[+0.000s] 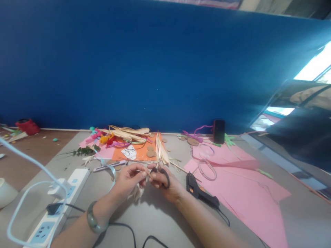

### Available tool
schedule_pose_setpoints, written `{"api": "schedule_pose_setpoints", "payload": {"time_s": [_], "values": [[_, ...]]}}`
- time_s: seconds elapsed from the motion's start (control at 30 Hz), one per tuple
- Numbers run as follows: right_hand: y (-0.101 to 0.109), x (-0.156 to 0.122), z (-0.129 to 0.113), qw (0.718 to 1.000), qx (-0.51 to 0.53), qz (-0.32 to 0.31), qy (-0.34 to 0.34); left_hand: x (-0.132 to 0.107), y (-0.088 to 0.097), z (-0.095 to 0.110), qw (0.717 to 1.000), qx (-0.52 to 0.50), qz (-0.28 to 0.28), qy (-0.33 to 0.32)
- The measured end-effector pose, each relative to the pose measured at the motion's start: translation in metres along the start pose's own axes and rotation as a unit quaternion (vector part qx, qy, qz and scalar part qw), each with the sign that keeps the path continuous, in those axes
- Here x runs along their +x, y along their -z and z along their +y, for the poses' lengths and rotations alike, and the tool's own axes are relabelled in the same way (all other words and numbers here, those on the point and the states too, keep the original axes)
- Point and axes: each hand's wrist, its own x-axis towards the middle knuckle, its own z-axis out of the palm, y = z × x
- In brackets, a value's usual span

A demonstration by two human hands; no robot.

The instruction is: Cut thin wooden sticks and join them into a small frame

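The 2 hands meet low over the middle of the grey counter (160, 227), just in front of an orange sheet (120, 154). The left hand (130, 179), with a green bangle (91, 217) at its wrist, has its fingers pinched together on a thin pale strip (148, 172); a pale fibrous bundle (139, 194) hangs beneath them. The right hand (165, 182) has its fingers curled around the black-handled scissors (168, 178), close beside the strip, though I cannot tell whether the blades touch it. Beyond the hands stand pale dried strips (160, 151), with round brown discs (151, 152) lying on the orange sheet next to them. A black glue gun (203, 194) rests to the right, partly over pink paper (253, 196). Farther back, a dark phone (219, 131) stands upright near the blue panel (165, 69). At left, a white power strip (74, 184) holds 2 plugs.
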Motion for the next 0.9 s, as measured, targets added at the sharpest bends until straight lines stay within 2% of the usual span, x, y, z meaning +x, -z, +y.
{"api": "schedule_pose_setpoints", "payload": {"time_s": [0.37,0.53,0.77,0.9], "values": [[0.0012,0.001,0.0037,1.0,0.006,-0.011,-0.015,-0.0004,0.0054,-0.0011,0.999,0.023,0.003,-0.037],[-0.0024,-0.0003,-0.0001,1.0,-0.011,-0.016,-0.021,0.0004,0.0062,-0.0023,0.999,0.03,0.008,-0.03],[-0.0023,-0.0018,0.0024,1.0,-0.016,0.018,-0.019,0.0012,0.0039,0.0025,0.998,0.046,0.023,-0.034],[-0.0001,-0.0014,-0.0009,0.997,-0.077,0.015,-0.013,0.0013,0.0049,0.0047,0.997,0.054,0.021,-0.043]]}}
